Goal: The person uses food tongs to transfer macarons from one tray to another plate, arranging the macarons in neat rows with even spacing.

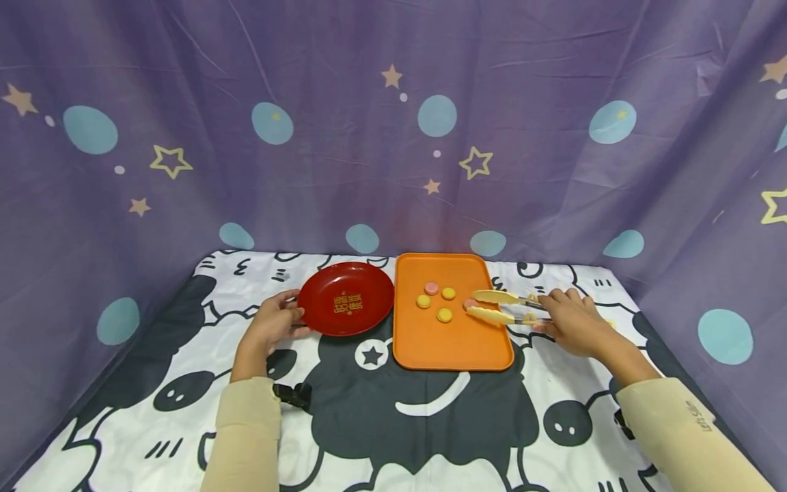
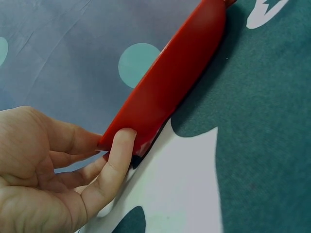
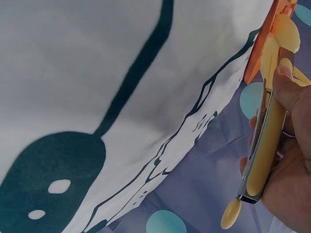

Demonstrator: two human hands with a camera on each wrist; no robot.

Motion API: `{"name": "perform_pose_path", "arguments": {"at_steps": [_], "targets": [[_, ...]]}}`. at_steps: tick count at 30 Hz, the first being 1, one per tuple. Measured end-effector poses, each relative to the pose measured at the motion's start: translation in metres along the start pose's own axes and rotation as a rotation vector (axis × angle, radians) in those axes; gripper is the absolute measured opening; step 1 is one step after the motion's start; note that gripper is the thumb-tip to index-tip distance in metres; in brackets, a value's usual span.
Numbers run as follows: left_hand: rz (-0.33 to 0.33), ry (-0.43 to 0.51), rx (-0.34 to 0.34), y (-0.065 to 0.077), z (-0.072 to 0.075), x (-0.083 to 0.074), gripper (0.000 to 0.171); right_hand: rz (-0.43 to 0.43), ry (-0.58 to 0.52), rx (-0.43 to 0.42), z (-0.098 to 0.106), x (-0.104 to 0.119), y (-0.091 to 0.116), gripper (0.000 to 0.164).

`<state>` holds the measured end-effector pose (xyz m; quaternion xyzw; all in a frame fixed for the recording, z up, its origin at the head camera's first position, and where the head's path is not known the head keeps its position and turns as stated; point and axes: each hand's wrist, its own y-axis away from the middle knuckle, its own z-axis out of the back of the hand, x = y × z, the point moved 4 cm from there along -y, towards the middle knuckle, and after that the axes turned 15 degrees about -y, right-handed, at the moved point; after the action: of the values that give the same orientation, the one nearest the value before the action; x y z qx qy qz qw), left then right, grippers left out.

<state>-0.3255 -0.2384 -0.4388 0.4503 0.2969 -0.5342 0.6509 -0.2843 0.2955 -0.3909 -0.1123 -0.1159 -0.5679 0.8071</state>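
My left hand [image 1: 274, 322] grips the left rim of a round red plate [image 1: 320, 307] with gold characters at its centre. In the left wrist view, the fingers of that hand [image 2: 53, 170] pinch the edge of the plate [image 2: 170, 73]. My right hand [image 1: 574, 320] holds kitchen tongs [image 1: 499, 296] with yellow tips and metal arms. The parted tips are over the right side of an orange tray [image 1: 455, 352], on either side of a pink macaron [image 1: 470, 304]. Another pink macaron [image 1: 432, 288] and three yellow macarons [image 1: 445, 315] lie on the tray. The right wrist view shows the tongs' handle [image 3: 265, 150] in my palm.
Plate and tray sit side by side on a black-and-white cartoon tablecloth [image 1: 430, 437]. Behind the table hangs a purple curtain [image 1: 369, 184] with stars and blue dots. Small yellowish things, partly hidden, show near my right hand.
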Motion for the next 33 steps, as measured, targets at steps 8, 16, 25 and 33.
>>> {"name": "perform_pose_path", "arguments": {"at_steps": [8,16,25,33], "targets": [[0.005,0.006,-0.001,-0.0004,-0.001,0.0005,0.063,-0.002,0.014,-0.006,-0.0009,-0.0029,-0.0012,0.053],[0.0,0.007,-0.001,-0.0017,-0.0009,0.0021,0.063,0.01,0.019,-0.014,-0.0008,-0.0024,-0.0024,0.051],[-0.012,0.028,0.009,-0.0008,0.0,0.0008,0.063,0.038,0.031,-0.036,0.0011,0.0001,-0.0021,0.05],[-0.017,0.017,0.0,-0.0005,-0.0001,0.0012,0.062,0.035,0.036,-0.042,0.0003,-0.002,-0.0011,0.052]]}}
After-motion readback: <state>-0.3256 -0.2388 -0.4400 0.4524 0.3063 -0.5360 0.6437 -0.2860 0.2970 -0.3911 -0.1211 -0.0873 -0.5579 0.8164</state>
